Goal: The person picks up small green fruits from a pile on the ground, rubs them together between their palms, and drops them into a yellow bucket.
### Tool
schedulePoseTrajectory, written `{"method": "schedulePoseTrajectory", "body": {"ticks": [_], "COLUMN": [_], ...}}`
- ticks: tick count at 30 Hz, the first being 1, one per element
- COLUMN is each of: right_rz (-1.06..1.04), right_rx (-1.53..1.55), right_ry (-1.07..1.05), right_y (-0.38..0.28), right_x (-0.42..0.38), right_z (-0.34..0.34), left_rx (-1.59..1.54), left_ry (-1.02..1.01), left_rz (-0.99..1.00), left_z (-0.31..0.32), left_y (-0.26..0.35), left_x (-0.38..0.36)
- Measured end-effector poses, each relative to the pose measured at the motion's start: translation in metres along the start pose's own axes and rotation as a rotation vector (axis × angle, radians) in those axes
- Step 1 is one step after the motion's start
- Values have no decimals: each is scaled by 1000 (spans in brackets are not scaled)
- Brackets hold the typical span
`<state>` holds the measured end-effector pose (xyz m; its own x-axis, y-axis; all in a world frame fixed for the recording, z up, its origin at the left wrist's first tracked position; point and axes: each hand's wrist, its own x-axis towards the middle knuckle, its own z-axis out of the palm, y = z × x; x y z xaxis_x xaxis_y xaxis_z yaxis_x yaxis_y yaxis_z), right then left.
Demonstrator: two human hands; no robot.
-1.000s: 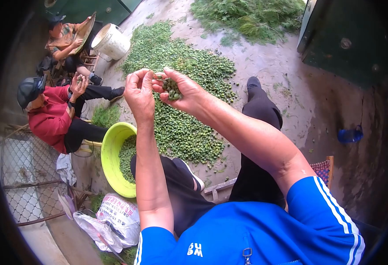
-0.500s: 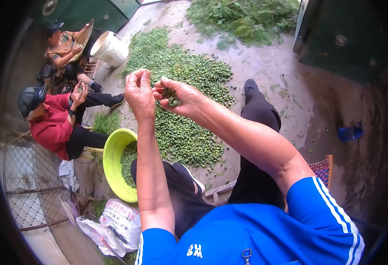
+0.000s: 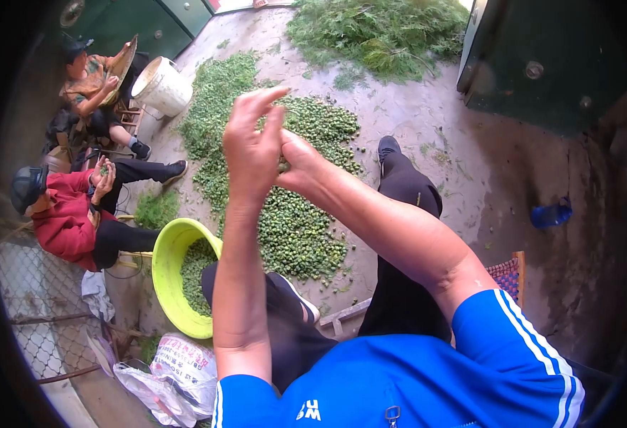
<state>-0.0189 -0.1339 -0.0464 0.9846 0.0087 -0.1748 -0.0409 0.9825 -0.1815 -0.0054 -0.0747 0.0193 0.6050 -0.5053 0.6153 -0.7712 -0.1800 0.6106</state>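
Observation:
My left hand (image 3: pixel 251 146) is raised over the pile of small round green fruits (image 3: pixel 303 235), its fingers apart and reaching up and to the right. Behind it, my right hand (image 3: pixel 298 158) shows only in part. Its fingers and whatever lies in them are hidden by my left hand. The two hands overlap or touch. Below and left of them stands a yellow-green tub (image 3: pixel 165 274) with green fruits inside.
Two seated people, one in a red top (image 3: pixel 67 217) and one farther back (image 3: pixel 89 89), are at the left. A white bucket (image 3: pixel 162 87), cut branches (image 3: pixel 385 36), a printed sack (image 3: pixel 185 367) and a blue object (image 3: pixel 552 214) lie around.
My left hand has turned and opened from a pinch and now covers the fingers of my right hand. The whole view has shifted slightly, with the surroundings farther left.

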Motion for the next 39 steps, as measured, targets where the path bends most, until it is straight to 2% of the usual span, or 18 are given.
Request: {"method": "schedulePoseTrajectory", "body": {"ticks": [2,4,8,12,14,15,16,20,22,24,26,28,29,30,32,36,37,39], "right_rz": [151,139,165,199,229,171,110,-42,-66,-59,-70,-92,-81,-52,-89,-69,-64,-47], "right_rx": [-57,-81,-156,-162,-93,-33,26,213,208,248,212,47,68,113,25,30,28,35], "right_ry": [-95,-45,8,10,-20,43,104,155,99,46,-39,29,28,-127,17,34,34,46], "right_y": [-5,-1,13,19,14,13,11,7,8,9,12,13,15,17,20,24,25,26], "right_x": [16,14,17,19,21,25,29,28,29,28,34,33,35,44,30,27,27,25], "right_z": [-24,-19,-21,-19,-19,-19,-17,-4,-6,-3,-11,-10,-13,-30,-13,-14,-13,-13], "left_rx": [-128,-251,-263,-656,-960,-1123,-1128,-1001,-725,-473,-138,-9,18,43,66,66,10,-43], "left_ry": [-21,-98,-123,1,234,340,343,-26,-23,-86,-67,-35,-51,-66,-100,-94,-24,-12], "left_rz": [-277,-391,-472,-554,-622,-782,-781,-635,-608,-356,-306,-314,-327,-344,-348,-212,-101,-183], "left_z": [-24,-36,-39,-49,-55,-62,-65,-66,-51,-38,-32,-29,-30,-28,-29,-30,-30,-30], "left_y": [-25,-52,-74,-80,-80,-75,-79,-81,-55,-71,-59,-42,-40,-39,-42,-40,-38,-37], "left_x": [-12,-22,-38,-44,-46,-46,-48,-55,-55,-63,-62,-58,-57,-58,-60,-62,-62,-65]}}
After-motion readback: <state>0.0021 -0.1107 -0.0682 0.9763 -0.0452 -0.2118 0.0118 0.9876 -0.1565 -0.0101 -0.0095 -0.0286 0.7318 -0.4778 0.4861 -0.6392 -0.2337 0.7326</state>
